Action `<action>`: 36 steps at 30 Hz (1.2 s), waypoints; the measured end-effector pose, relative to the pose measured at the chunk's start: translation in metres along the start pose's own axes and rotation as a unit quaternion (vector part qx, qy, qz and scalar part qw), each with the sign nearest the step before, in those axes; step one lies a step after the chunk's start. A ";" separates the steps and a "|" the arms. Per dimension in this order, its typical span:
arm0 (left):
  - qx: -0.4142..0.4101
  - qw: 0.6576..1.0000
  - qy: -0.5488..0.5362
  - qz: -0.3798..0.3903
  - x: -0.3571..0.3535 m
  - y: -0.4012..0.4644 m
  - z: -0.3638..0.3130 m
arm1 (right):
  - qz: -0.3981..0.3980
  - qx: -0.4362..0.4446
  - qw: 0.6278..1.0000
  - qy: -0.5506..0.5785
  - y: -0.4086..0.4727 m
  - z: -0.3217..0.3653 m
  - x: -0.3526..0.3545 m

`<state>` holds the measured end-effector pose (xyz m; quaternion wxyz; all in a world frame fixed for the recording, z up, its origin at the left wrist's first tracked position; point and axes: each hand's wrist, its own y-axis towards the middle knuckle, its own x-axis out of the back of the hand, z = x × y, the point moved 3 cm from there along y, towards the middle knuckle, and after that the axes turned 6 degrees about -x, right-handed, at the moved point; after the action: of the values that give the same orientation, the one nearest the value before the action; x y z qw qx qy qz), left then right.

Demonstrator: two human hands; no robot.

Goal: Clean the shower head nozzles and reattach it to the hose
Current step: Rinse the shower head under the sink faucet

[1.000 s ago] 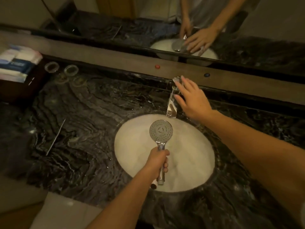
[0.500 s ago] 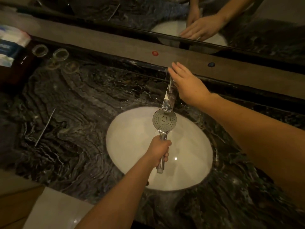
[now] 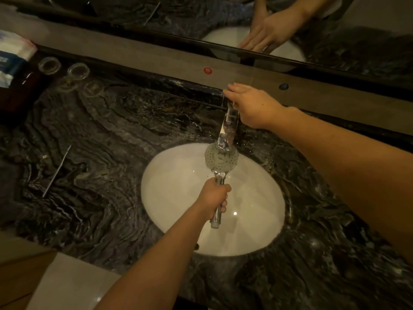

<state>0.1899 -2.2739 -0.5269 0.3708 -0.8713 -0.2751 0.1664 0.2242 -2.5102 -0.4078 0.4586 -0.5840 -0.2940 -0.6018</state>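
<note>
Hands (image 3: 213, 201) above white basin (image 3: 174, 198), dark marble counter (image 3: 100, 142).

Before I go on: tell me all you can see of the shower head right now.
The shower head is a round grey disc with rings of small nozzle holes facing up, on a shiny chrome handle. The left hand grips the handle, holding it over the white sink, disc just under the faucet spout. No hose is attached.

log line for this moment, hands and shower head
left hand: grips shower head handle | head: face up under faucet spout, over sink | right hand: on faucet, fingers straight | hose: not in view
</note>
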 end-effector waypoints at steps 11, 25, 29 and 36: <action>0.050 0.975 -0.217 0.004 -0.015 0.014 -0.006 | -0.006 -0.002 1.000 0.008 -0.001 0.001 -0.001; 0.010 0.899 -0.437 -0.016 -0.035 0.050 -0.026 | -0.003 -0.010 1.000 0.005 -0.005 0.006 0.004; -0.013 0.883 -0.469 -0.029 -0.030 0.055 -0.034 | -0.002 -0.017 1.000 0.003 -0.004 0.006 0.003; -0.035 0.852 -0.517 -0.073 -0.011 0.057 -0.046 | 0.003 -0.020 1.000 -0.001 -0.002 0.004 -0.001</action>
<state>0.2244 -2.3386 -0.5366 0.1551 -0.6493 -0.4959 0.5553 0.2244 -2.5054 -0.4074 0.4483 -0.5941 -0.2809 -0.6059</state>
